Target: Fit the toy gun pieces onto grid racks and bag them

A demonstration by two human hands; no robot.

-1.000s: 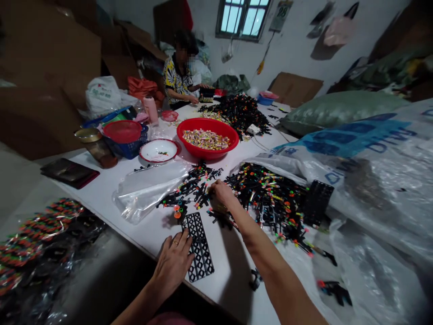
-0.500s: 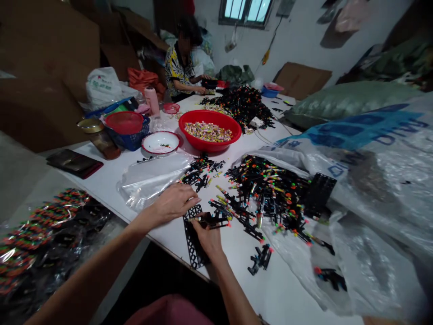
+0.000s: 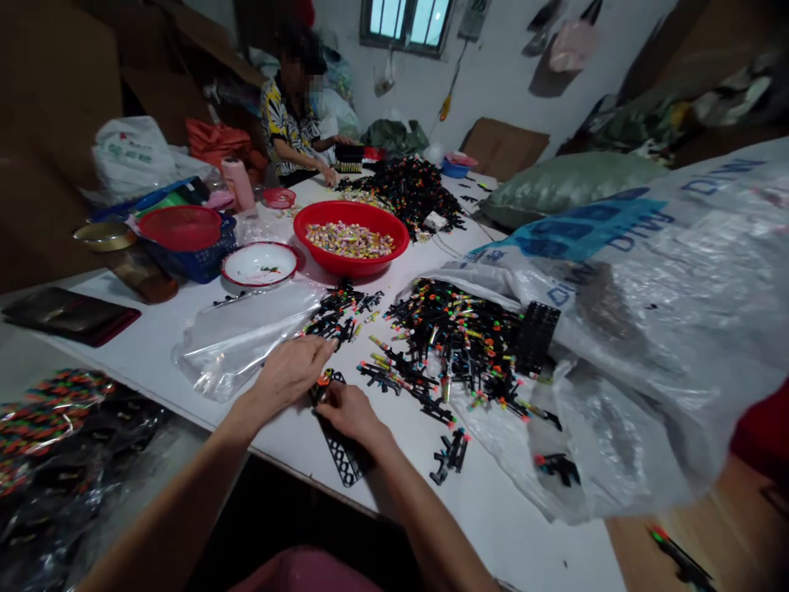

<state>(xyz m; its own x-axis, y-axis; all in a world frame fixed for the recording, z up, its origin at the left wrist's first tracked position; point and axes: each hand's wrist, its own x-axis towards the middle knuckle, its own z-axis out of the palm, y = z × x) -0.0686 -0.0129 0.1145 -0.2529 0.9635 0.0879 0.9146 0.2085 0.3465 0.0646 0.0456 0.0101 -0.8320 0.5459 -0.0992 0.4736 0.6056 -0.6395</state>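
Observation:
A narrow black perforated plastic tray [image 3: 345,463] lies on the table's near edge, in front of me. My right hand [image 3: 352,411] is over its upper part, with thumb and fingers pinched on a small black toy gun [image 3: 321,391], mostly hidden by the fingers. An orange and yellow piece [image 3: 325,378] shows beside the fingertips. My left hand [image 3: 292,374] is just to the left, palm down, its fingers bent together near the far end of the tray; what lies under them is hidden.
A heap of black toy guns with coloured tips [image 3: 456,329] spills from a large plastic bag [image 3: 616,329] on the right. A red basin [image 3: 351,261] holds small colourful pieces. Clear plastic bags [image 3: 240,337] lie left. Across the table sits a co-worker [image 3: 289,123].
The view has swung to the right. My right hand has moved to the far end of the tray, closer to my left hand, and the toy gun there is now mostly covered.

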